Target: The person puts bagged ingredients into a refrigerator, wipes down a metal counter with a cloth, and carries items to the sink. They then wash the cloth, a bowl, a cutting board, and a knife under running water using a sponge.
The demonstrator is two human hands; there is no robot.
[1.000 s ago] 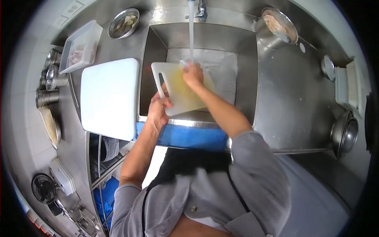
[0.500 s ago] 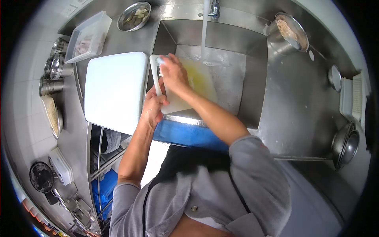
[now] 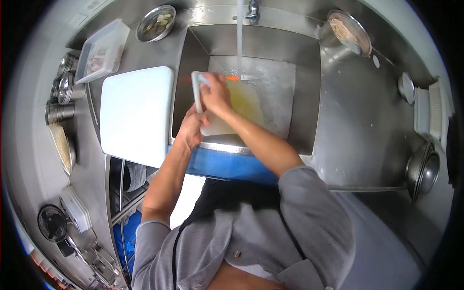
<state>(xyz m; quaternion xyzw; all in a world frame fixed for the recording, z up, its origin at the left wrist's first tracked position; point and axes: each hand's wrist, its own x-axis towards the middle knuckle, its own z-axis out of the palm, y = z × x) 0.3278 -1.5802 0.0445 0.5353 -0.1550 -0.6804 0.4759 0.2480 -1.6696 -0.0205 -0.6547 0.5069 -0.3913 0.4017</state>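
My left hand point(image 3: 191, 127) grips the near left edge of a whitish cutting board point(image 3: 220, 126), its thumb over the face. The board is tilted inside the sink, and a yellow patch covers part of its face. My right hand point(image 3: 215, 94) is closed around a small light-blue pad point(image 3: 205, 79), seemingly a sponge, and presses it near the board's upper left edge. Its fingers are slightly blurred. Just beyond the board, an orange thing point(image 3: 232, 78) with a pale strip lies in the sink point(image 3: 307, 92), perhaps a knife. Water runs from the faucet point(image 3: 253, 10) behind.
A large white board point(image 3: 136, 116) lies left of the sink. Behind it are a plastic tub point(image 3: 102, 50) and a steel bowl of shellfish-like pieces point(image 3: 155, 23). A steel pot point(image 3: 345, 36) stands back right; bowls point(image 3: 424, 171) are at the far right.
My right hand has moved slightly down and right with the pad along the board. The board has shifted a little, and the orange thing now shows. The whole view has drifted slightly.
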